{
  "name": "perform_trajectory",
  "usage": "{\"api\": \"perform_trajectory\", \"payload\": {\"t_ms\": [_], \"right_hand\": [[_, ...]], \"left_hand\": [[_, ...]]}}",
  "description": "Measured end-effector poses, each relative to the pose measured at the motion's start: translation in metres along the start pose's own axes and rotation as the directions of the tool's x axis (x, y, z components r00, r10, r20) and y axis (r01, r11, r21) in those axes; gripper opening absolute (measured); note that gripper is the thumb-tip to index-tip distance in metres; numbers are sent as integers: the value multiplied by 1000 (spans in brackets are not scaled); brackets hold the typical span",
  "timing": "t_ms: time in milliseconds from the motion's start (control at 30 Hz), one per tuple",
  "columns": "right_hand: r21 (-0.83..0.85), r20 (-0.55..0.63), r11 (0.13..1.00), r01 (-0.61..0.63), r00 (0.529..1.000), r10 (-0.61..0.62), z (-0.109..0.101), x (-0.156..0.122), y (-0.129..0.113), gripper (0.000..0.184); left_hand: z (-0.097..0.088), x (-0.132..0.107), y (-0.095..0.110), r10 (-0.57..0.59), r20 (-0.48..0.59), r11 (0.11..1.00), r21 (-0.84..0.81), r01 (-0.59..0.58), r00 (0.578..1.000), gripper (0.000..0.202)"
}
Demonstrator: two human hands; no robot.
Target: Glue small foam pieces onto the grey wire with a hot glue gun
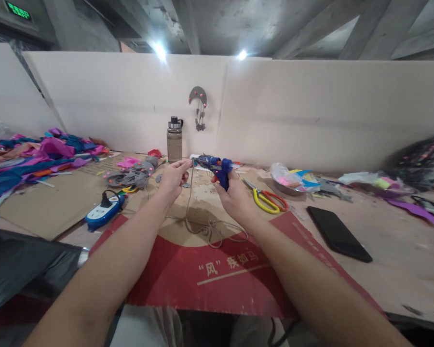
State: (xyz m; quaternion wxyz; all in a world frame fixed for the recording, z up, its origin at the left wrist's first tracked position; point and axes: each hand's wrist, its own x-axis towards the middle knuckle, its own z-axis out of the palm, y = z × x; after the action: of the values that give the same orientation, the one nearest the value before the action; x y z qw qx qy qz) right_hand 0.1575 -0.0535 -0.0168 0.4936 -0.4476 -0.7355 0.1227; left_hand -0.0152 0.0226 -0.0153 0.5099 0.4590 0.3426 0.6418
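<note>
My right hand grips the handle of a blue glue gun, whose nozzle points left. My left hand is closed in a pinch right at the nozzle tip, holding the end of a thin grey cord. The cord hangs down from my fingers and lies in loose loops on the red-and-tan cardboard under my arms.
Yellow-handled scissors and a black phone lie to the right. A blue-white power strip sits at left. A grey bottle stands by the white back wall. Coloured felt scraps pile far left, more scraps far right.
</note>
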Motion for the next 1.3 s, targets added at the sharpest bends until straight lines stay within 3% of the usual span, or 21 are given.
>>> {"api": "perform_trajectory", "payload": {"t_ms": [733,1300], "right_hand": [[-158,-48,987,-19,999,11,4,-2,1,22],[-115,-47,993,0,999,-5,5,-3,0,20]], "left_hand": [[3,-4,1,50,1,998,30,-50,999,24],[4,-4,1,67,3,997,37,-67,998,26]]}}
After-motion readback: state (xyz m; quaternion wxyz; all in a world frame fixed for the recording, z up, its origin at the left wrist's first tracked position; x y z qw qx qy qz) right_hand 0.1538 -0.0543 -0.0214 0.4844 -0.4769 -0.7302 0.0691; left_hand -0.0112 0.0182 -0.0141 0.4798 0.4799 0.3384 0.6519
